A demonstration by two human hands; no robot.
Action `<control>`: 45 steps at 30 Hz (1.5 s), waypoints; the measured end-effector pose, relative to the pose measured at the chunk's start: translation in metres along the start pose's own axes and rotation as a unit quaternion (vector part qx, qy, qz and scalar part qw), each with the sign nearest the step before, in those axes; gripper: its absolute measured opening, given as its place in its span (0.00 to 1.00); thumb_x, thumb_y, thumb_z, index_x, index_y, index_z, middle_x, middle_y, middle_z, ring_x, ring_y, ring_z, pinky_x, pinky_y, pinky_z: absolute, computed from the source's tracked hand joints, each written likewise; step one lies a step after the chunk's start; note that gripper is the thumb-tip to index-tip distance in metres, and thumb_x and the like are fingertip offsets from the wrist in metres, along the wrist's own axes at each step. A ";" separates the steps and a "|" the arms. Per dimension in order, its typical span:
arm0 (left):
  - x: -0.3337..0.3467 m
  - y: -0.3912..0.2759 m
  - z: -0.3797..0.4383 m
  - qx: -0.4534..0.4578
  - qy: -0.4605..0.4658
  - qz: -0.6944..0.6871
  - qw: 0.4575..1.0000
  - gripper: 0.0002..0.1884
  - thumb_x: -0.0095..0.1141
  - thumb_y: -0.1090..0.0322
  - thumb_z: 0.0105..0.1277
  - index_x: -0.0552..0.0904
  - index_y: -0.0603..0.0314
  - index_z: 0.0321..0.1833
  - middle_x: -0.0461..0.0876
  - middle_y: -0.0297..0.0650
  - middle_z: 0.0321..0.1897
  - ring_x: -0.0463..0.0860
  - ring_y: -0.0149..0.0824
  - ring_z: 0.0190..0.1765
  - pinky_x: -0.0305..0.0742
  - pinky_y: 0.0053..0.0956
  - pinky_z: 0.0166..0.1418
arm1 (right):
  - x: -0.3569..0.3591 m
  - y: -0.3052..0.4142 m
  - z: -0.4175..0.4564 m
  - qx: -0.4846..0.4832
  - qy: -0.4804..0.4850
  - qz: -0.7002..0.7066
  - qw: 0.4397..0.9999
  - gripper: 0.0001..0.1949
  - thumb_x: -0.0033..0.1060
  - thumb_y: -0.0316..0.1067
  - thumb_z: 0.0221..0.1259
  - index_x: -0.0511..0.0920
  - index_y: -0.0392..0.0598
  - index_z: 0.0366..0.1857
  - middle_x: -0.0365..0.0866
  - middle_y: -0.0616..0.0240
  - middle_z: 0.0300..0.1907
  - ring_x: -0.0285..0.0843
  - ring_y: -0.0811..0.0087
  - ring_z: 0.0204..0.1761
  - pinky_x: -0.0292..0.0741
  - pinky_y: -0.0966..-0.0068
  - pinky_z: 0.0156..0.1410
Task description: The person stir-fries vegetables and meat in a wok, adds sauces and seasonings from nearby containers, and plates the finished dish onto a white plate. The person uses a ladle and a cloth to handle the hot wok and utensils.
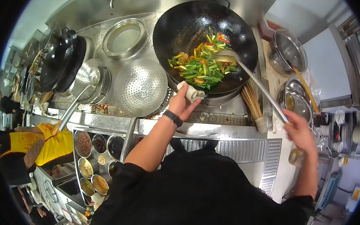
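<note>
A large black wok (179, 29) sits on the stove before me, tilted so its inside faces me. My left hand (182, 101), with a dark band on the wrist, grips a folded cream cloth (191, 91) at the wok's near rim; whatever handle lies under the cloth is hidden. The long metal handle of a wok ladle (262, 88) is in my right hand (301, 132), which looks blurred. The ladle's bowl rests among chopped green stalks (201, 71), with red and yellow strips and browned pieces mixed in.
A perforated strainer (140, 87) lies left of the wok, below a round metal pot (124, 38). To the right are a bamboo wok brush (254, 107) and steel bowls (288, 51). Seasoning tins (84, 143) stand lower left, near a person in a yellow apron (52, 146).
</note>
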State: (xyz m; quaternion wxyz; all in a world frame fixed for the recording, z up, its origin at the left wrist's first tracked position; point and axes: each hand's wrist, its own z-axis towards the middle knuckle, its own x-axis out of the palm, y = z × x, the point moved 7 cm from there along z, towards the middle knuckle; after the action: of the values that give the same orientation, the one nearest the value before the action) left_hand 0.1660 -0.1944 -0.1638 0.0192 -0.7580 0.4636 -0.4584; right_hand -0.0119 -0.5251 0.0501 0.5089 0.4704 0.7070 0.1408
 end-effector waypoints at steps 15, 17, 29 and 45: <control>-0.029 0.018 -0.103 -0.150 -0.042 0.050 0.986 0.10 0.51 0.64 0.74 0.73 0.53 0.55 0.87 0.41 0.46 0.89 0.41 0.43 0.84 0.32 0.31 | 0.003 0.024 0.057 -0.065 -0.038 -0.133 0.988 0.25 0.59 0.26 0.65 0.77 0.51 0.67 0.84 0.53 0.59 0.84 0.64 0.55 0.77 0.69 0.62; -0.012 0.006 -0.152 -0.156 -0.047 0.069 0.984 0.09 0.54 0.62 0.74 0.74 0.48 0.53 0.87 0.40 0.43 0.88 0.39 0.43 0.83 0.31 0.32 | -0.039 0.030 0.005 -0.161 -0.062 -0.159 0.972 0.26 0.58 0.19 0.61 0.78 0.46 0.67 0.86 0.61 0.53 0.81 0.71 0.47 0.77 0.73 0.57; -0.019 0.056 -0.076 -0.124 0.054 0.032 0.990 0.08 0.50 0.64 0.73 0.76 0.51 0.52 0.86 0.44 0.48 0.87 0.40 0.46 0.86 0.35 0.34 | 0.002 0.029 0.072 -0.176 -0.093 -0.168 0.966 0.23 0.57 0.26 0.63 0.79 0.45 0.65 0.86 0.48 0.56 0.84 0.58 0.57 0.75 0.67 0.66; 0.022 0.038 -0.150 -0.114 -0.043 0.038 0.992 0.09 0.51 0.62 0.74 0.74 0.45 0.55 0.86 0.42 0.47 0.86 0.37 0.39 0.78 0.27 0.28 | -0.032 0.030 0.028 -0.154 -0.056 -0.169 0.972 0.24 0.58 0.24 0.63 0.78 0.43 0.65 0.84 0.52 0.60 0.82 0.60 0.61 0.73 0.69 0.68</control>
State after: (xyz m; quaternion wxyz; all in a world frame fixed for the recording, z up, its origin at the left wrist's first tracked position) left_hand 0.0365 -0.1727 -0.0799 -0.0297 -0.7563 0.5400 -0.3681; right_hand 0.0289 -0.5432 0.0774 0.6303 0.2671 0.7166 0.1334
